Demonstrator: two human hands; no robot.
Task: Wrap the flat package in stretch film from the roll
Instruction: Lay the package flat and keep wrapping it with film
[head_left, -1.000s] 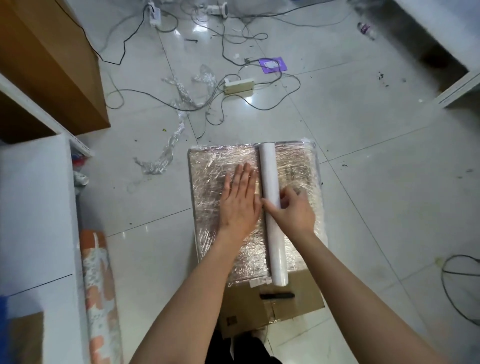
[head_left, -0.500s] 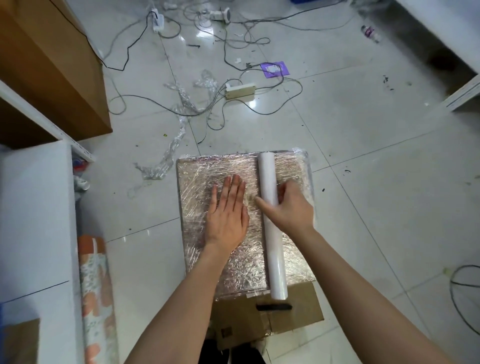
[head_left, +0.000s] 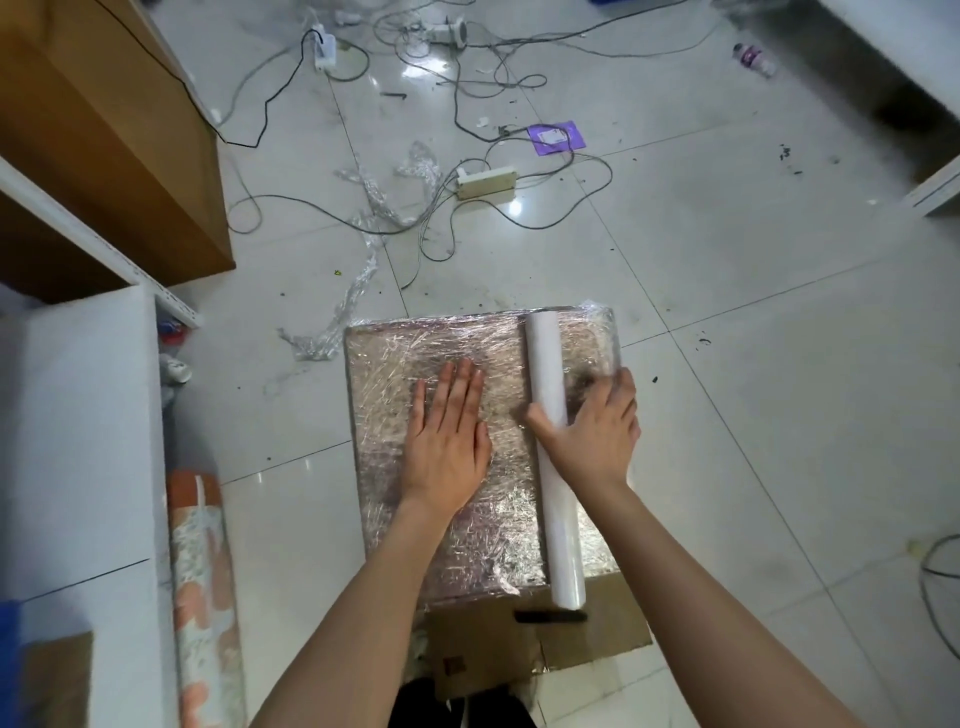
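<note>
Pressing flat with straight fingers, the left hand (head_left: 448, 439) rests on the film-covered package (head_left: 395, 358). The right hand (head_left: 597, 434) grips the film roll (head_left: 550, 415), which lies along the package's right side on the floor (head_left: 727, 312).

I see the flat package (head_left: 457, 525) silvery and crinkled under clear film; the roll (head_left: 551, 447) on it is plain white; the cardboard (head_left: 587, 639) beneath is brown with a black slot. The floor tiles (head_left: 727, 322) are glossy pale grey with dark specks; a purple sheet (head_left: 557, 137) lies among black and grey cables (head_left: 519, 218); a rolled mat (head_left: 205, 582) shows orange and white blotches; the cabinet (head_left: 104, 135) is brown wood.
</note>
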